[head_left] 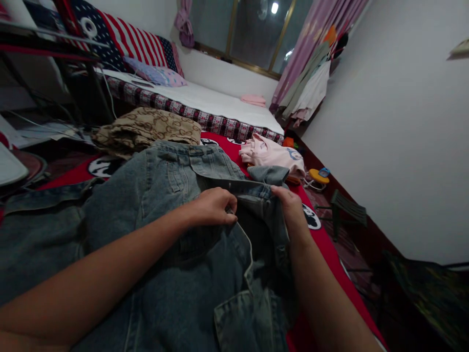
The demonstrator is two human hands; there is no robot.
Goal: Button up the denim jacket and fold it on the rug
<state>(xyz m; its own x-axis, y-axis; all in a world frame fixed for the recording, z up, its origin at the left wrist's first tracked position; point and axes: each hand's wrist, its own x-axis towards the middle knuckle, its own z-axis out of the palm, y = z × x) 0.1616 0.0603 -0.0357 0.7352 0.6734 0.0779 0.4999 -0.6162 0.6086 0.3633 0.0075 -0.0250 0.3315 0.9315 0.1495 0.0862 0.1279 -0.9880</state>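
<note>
A blue denim jacket (157, 259) lies spread over the red cloth in front of me, its front partly open. My left hand (214, 206) pinches the jacket's front edge near the middle. Off to the right, my right hand (291, 203) grips another edge of the same jacket, thumb and fingers closed on the fabric. Between the two hands the dark inside of the garment shows. One sleeve stretches out to the left, with its cuff at the far left.
Behind the jacket are a folded brown patterned cloth (146, 128) and folded pink clothing (273, 152) on the red cloth (330, 266). A bed (205, 95) stands beyond. At right are a small dark stool (346, 210) and a white wall (395, 127). A desk frame is at left.
</note>
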